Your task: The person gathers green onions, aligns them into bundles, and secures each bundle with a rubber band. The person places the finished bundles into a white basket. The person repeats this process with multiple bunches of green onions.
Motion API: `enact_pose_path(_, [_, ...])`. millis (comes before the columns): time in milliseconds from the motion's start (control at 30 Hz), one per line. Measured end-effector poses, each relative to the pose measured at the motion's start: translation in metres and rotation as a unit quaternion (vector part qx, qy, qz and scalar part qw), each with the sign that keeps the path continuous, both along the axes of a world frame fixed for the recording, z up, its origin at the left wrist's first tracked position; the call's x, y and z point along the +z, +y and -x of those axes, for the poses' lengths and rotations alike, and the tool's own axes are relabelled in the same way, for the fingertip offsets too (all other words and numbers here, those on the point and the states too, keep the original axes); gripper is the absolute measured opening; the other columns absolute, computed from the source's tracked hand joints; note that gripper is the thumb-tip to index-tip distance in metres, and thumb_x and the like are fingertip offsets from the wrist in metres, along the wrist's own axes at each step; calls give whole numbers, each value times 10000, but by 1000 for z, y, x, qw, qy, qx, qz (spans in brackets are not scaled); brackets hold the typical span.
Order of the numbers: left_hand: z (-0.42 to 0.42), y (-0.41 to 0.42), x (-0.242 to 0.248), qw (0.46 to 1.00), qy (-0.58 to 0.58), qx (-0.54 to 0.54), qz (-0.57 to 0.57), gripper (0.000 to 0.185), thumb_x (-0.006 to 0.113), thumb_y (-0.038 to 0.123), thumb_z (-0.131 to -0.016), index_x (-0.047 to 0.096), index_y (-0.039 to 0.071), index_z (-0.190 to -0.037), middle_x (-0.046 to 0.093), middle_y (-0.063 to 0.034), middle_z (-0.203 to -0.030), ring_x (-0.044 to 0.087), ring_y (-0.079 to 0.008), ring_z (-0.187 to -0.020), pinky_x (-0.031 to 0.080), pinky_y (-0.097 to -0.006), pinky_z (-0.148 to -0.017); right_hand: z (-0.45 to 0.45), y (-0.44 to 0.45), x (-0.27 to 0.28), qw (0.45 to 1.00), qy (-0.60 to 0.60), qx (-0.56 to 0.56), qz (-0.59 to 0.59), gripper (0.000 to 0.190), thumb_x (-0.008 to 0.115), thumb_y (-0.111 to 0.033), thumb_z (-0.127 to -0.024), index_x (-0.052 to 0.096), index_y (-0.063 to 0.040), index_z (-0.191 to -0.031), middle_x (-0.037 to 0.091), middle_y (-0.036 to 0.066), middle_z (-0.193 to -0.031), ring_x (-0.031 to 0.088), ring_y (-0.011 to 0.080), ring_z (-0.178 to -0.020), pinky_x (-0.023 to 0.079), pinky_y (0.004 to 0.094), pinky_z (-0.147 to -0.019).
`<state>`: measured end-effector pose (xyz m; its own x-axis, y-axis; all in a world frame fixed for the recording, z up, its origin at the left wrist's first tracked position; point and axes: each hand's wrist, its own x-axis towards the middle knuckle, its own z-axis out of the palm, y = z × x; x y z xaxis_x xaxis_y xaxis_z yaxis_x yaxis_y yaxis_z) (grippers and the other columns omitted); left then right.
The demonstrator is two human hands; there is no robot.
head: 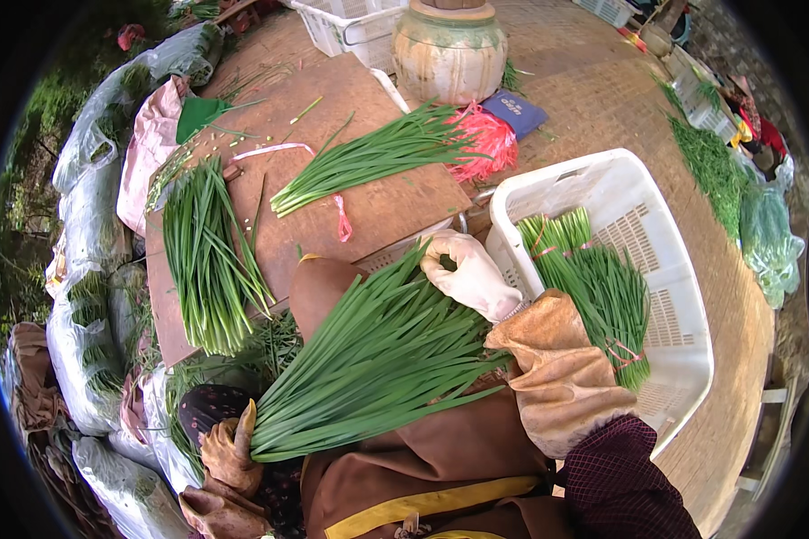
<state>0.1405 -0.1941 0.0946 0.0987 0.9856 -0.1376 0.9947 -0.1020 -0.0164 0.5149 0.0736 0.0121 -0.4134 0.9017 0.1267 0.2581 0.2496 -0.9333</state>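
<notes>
My left hand (232, 445), in a stained tan glove, grips the lower end of a large bunch of green garlic chives (371, 357) that fans out over my lap. At the bunch's upper right edge is my right hand (464, 273), in a white glove, thumb and finger curled to a ring around one or a few leaf tips. One loose pile of chives (205, 256) lies on the left of a brown board (404, 202); a smaller bunch (377, 151) lies across it. A pink tie strip (342, 219) rests near that bunch's cut ends.
A white plastic crate (674, 303) at my right holds tied chive bundles (593, 290). Behind the board stand a ceramic jar (448, 54), pink plastic strings (489, 145) and a blue packet (514, 113). Plastic-wrapped greens (94, 222) line the left. A person (768, 135) is at far right.
</notes>
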Motion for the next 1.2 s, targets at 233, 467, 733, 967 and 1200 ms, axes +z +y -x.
enact_pose_path(233, [1,-5,-2,999,-11,29,18,832,729,219,-705,448,247,-1488,622,-105,-1067,599,-330,-959,417,-508,-833,-12,4,-28,940,228,-154,202,117,613,-52,-960,678,7,-1037,603,-56,-812,479,3,-694,386,180,-616])
enact_pose_path(467, [-1,-3,1,1000,-2,5,0,875,771,173,-650,457,197,-1466,627,-124,-1035,606,-356,-958,455,-503,-831,2,12,40,967,-164,33,-190,280,697,-201,-901,710,-92,-1158,627,111,-1328,511,310,-1321,397,428,-1110])
enact_pose_path(733, [-3,-1,2,1000,17,6,-2,874,769,180,-642,468,200,-1463,625,-114,-1018,608,-344,-931,458,-492,-817,44,6,4,991,-49,-9,-126,71,635,-49,-905,668,-10,-955,704,94,-1047,646,241,-1022,500,352,-914])
enact_pose_path(967, [-4,0,1,1000,19,1,-17,849,761,172,-646,487,201,-1449,632,-103,-1000,610,-336,-910,455,-476,-796,1,17,7,967,189,-137,98,210,598,-166,-983,688,24,-998,711,73,-919,630,143,-765,505,309,-735])
enact_pose_path(1200, [-3,0,-1,999,9,-5,-34,872,770,162,-634,477,196,-1455,633,-104,-1009,611,-337,-915,455,-473,-795,-14,-15,46,983,-98,43,-149,240,729,-275,-880,719,-60,-986,680,112,-1217,568,299,-1245,429,416,-1059])
